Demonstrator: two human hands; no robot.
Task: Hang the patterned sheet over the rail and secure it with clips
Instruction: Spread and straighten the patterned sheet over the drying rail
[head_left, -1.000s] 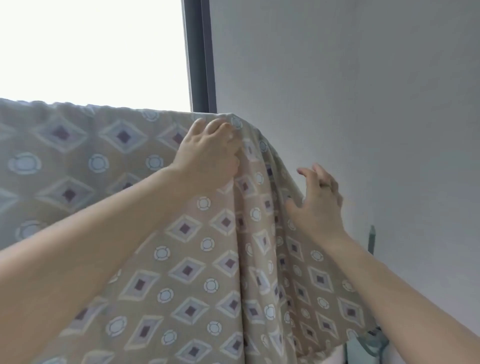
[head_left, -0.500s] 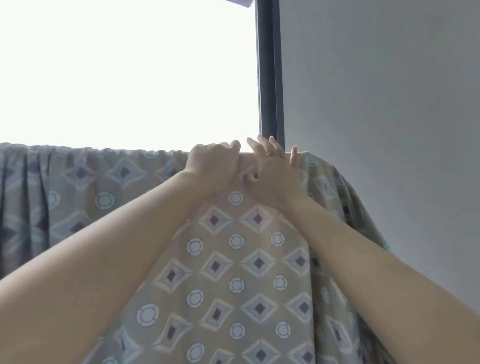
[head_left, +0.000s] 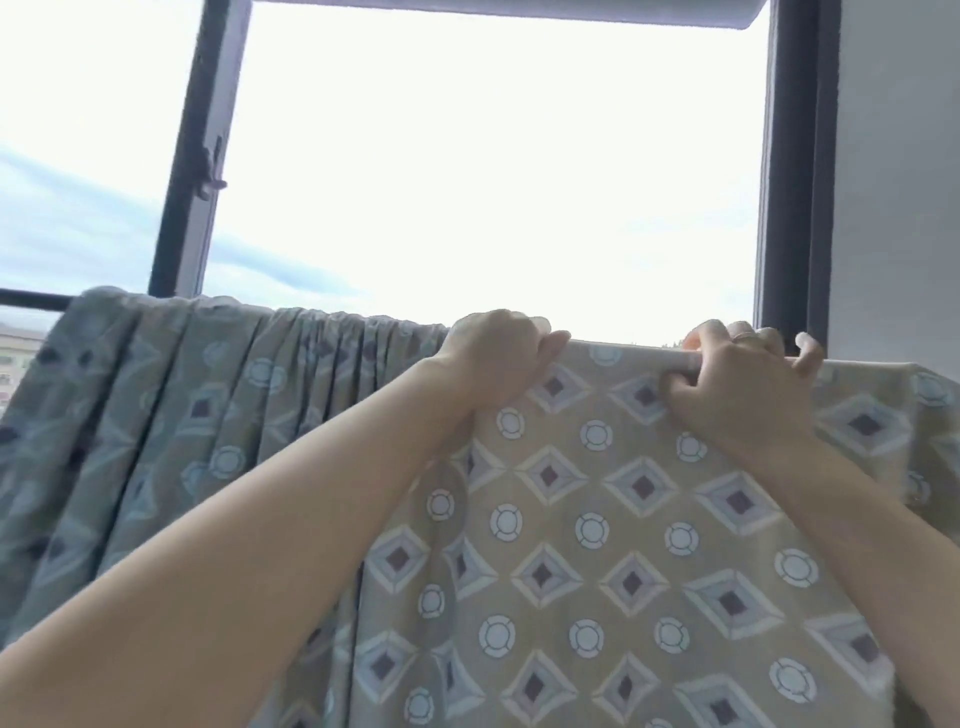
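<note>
The patterned sheet (head_left: 597, 519) already hangs over the rail (head_left: 31, 300), bunched at left. Left hand (head_left: 493, 358) and right hand (head_left: 743, 384) each have their grip clamped on its top fold; no clips visible, so clipping remains

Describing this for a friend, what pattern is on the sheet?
Head view: the sheet is tan with diamonds and small white circles.

Your sheet (head_left: 597, 519) hangs over the rail, in front of the window (head_left: 493, 171) — bunched in folds to your left, spread flat to your right. Your left hand (head_left: 493, 358) and right hand (head_left: 737, 384) sit side by side on its top edge, apart. A wall (head_left: 898, 182) stands right of the window — its frame post (head_left: 795, 171) between them.
</note>
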